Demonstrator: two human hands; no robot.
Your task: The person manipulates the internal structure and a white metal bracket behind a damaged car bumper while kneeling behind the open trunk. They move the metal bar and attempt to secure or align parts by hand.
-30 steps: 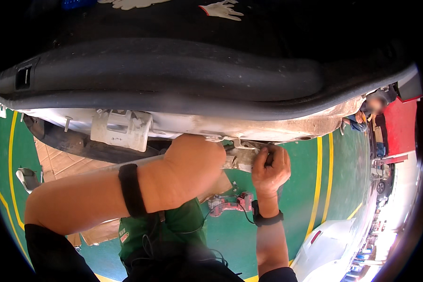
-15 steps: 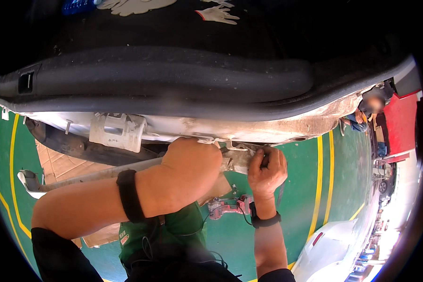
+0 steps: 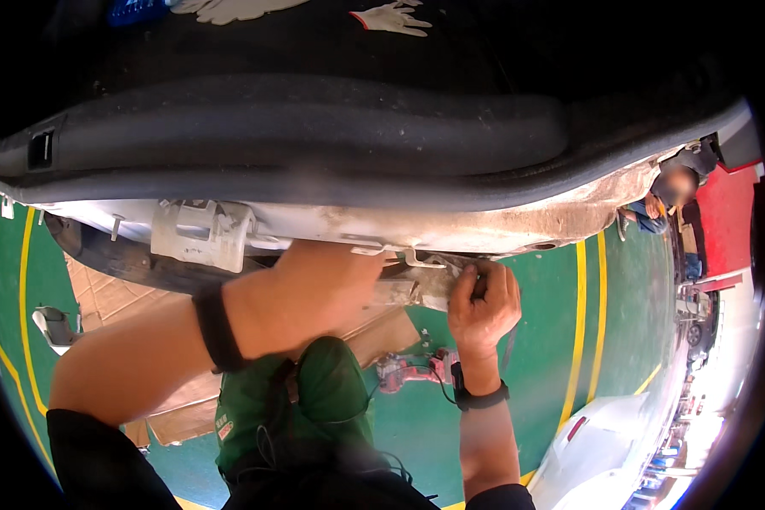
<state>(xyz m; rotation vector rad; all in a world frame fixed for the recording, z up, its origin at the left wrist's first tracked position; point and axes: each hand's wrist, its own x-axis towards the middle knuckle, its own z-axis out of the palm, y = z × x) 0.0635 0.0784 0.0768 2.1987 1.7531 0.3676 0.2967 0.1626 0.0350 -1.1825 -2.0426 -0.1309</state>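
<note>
The pale, dirty metal panel (image 3: 501, 228) of a car body runs below a black trim (image 3: 331, 140), with a bracket (image 3: 200, 229) at its left and a small hook (image 3: 421, 261) near the middle. My left hand (image 3: 331, 276) reaches up under the panel left of that hook; its fingers are hidden. My right hand (image 3: 484, 302) has its fingers curled at a grimy metal piece (image 3: 433, 285) beneath the panel, right of the hook; what they grip is unclear.
Pink power tool (image 3: 391, 374) and cardboard (image 3: 110, 289) lie on the green floor. A white car part (image 3: 595, 442) is at lower right, white gloves (image 3: 391, 19) above the trim. A person (image 3: 676, 187) crouches at far right, near a red surface (image 3: 727, 221).
My left hand and forearm have shifted left and up, further under the panel, uncovering more of my green trousers. My right hand moved slightly left and stays curled.
</note>
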